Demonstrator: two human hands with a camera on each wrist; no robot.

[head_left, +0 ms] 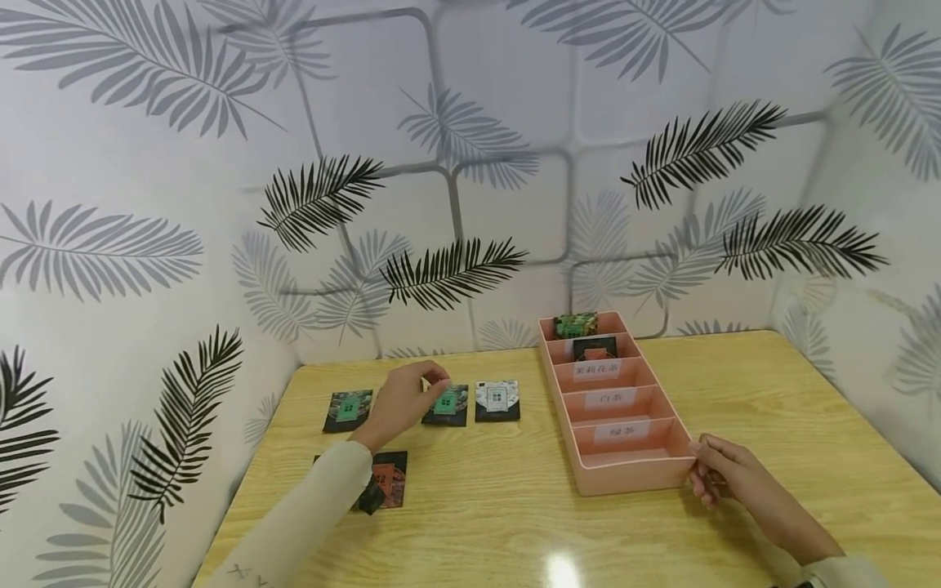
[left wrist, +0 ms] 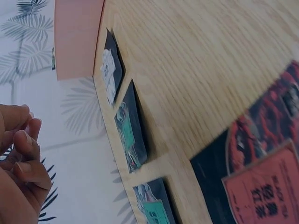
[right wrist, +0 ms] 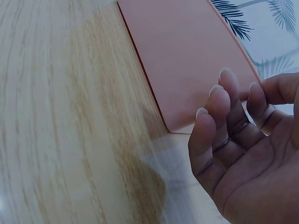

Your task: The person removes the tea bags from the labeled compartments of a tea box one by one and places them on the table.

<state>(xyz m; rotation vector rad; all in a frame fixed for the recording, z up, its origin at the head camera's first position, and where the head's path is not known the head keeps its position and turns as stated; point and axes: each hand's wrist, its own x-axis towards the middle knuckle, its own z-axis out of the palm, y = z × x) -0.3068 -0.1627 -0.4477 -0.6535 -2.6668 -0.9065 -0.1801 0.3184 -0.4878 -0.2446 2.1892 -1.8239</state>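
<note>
My left hand [head_left: 408, 400] hovers over a dark tea packet with a green label [head_left: 450, 402], its fingers loosely bent with nothing between them in the left wrist view. To the right of that packet lies one with a white label [head_left: 497, 400]; to its left, another green-labelled packet [head_left: 348, 410]. My right hand [head_left: 731, 474] pinches the near right corner of a long pink divided box [head_left: 632, 478] between thumb and fingers, the other fingers bent beside its wall. A green-and-yellow packet [head_left: 576, 325] sits in the box's rearmost compartment, and a dark red-labelled packet [head_left: 597, 351] in the one before it.
Nearer on the left, a dark packet with a red label [head_left: 393, 478] lies partly behind the left forearm and a black wrist device [head_left: 371, 496]. Paper labels [head_left: 621, 430] with printed characters mark the box's compartments. Behind the wooden table [head_left: 470, 523] stands a leaf-patterned wall [head_left: 500, 204].
</note>
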